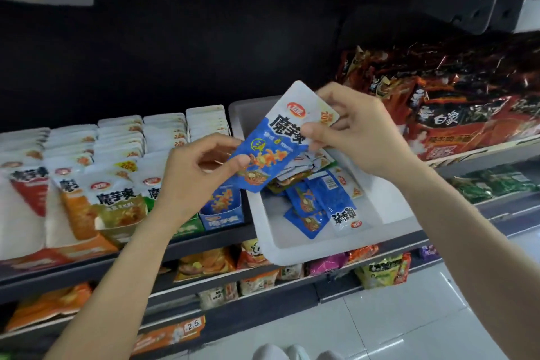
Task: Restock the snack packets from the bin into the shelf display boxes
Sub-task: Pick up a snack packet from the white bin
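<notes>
Transfer step in progress: both the left hand (201, 168) and right hand (347, 128) pinch one blue packet (274, 143) above the white bin (292, 248); next, it likely needs lowering upright into the blue display box (223, 213) just left.

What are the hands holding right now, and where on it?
Both grip one blue-and-white snack packet: left hand pinches its lower blue corner, right hand its upper white edge.

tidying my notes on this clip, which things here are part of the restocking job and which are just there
Job: blue packet held by left hand and right hand; white bin of packets; blue display box.
Just there: noodle bags; lower-shelf snacks.
</notes>
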